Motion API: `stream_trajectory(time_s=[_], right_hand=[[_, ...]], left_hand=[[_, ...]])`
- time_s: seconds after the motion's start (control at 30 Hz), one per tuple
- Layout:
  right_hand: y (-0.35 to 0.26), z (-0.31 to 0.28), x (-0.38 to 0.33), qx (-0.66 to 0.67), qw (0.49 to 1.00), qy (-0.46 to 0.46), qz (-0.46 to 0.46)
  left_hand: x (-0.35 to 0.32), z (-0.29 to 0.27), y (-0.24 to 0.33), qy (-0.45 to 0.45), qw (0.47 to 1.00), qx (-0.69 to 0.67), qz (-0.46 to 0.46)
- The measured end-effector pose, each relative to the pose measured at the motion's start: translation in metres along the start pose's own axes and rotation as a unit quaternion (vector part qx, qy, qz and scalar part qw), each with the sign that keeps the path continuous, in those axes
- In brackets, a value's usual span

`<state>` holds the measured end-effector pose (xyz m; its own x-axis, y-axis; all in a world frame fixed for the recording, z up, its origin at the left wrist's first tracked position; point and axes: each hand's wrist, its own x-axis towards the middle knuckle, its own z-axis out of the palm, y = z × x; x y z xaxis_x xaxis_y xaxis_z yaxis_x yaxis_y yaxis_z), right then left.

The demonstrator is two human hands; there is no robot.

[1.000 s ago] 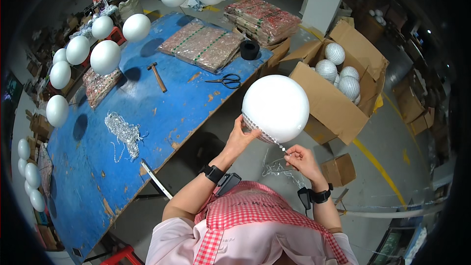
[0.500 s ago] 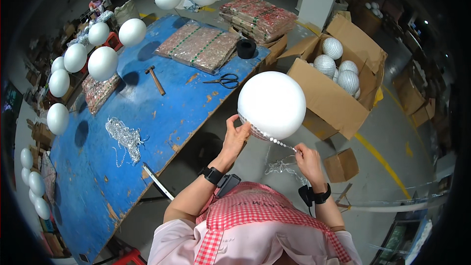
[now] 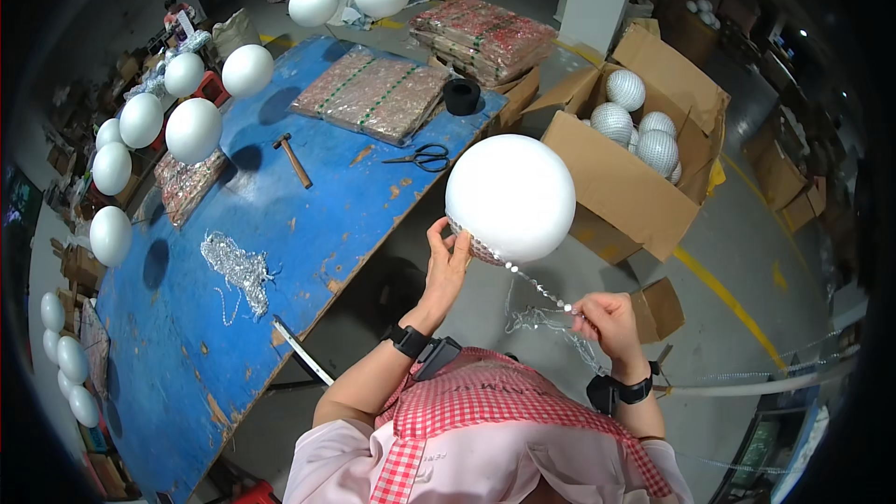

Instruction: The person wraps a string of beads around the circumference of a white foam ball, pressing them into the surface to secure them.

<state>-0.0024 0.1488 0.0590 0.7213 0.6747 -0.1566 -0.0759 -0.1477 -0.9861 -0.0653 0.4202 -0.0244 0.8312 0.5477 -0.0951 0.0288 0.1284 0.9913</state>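
A large white ball (image 3: 511,189) is in front of me, just past the table's edge. Rows of silver sequins cover a small patch on its underside. My left hand (image 3: 446,269) grips the ball at this lower left part, thumb and fingers pressed against the sequins. From there a silver sequin strand (image 3: 539,287) runs taut down to the right. Its other end is pinched in my closed right hand (image 3: 611,322). Loose lengths of strand hang below, near my right wrist. What supports the ball from beneath is hidden.
On the blue table (image 3: 280,252) lie a hammer (image 3: 293,161), scissors (image 3: 420,159), a sequin bundle (image 3: 235,271), black tape (image 3: 462,96) and a wrapped pack (image 3: 369,93). Several white balls (image 3: 194,131) stand along its far left side. A cardboard box (image 3: 621,191) at right holds silver balls (image 3: 657,151).
My right hand has moved right and slightly down, drawing the strand out longer from the ball. My left hand keeps its place on the ball; the whole view has shifted slightly.
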Motion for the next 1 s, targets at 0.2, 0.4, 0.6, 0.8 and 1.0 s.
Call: stream_trajectory(time_s=[0.2,0.4,0.6,0.8,1.0], right_hand=[[0.003,0.008,-0.008,-0.123,0.989,0.074,-0.035],[-0.015,0.018,-0.02,-0.283,0.917,0.109,-0.261],[0.003,0.017,-0.016,-0.286,0.903,0.211,-0.24],[0.026,0.009,-0.007,-0.376,0.912,0.156,-0.055],[0.021,0.013,-0.007,-0.089,0.981,0.161,-0.068]], left_hand=[[-0.002,0.003,0.003,0.013,1.0,0.014,0.006],[-0.002,0.004,0.001,0.027,0.999,0.035,0.023],[0.0,0.005,-0.005,0.039,0.998,0.05,0.03],[-0.003,0.005,-0.002,0.035,0.998,0.053,0.014],[-0.002,0.005,0.0,0.034,0.999,0.034,-0.005]])
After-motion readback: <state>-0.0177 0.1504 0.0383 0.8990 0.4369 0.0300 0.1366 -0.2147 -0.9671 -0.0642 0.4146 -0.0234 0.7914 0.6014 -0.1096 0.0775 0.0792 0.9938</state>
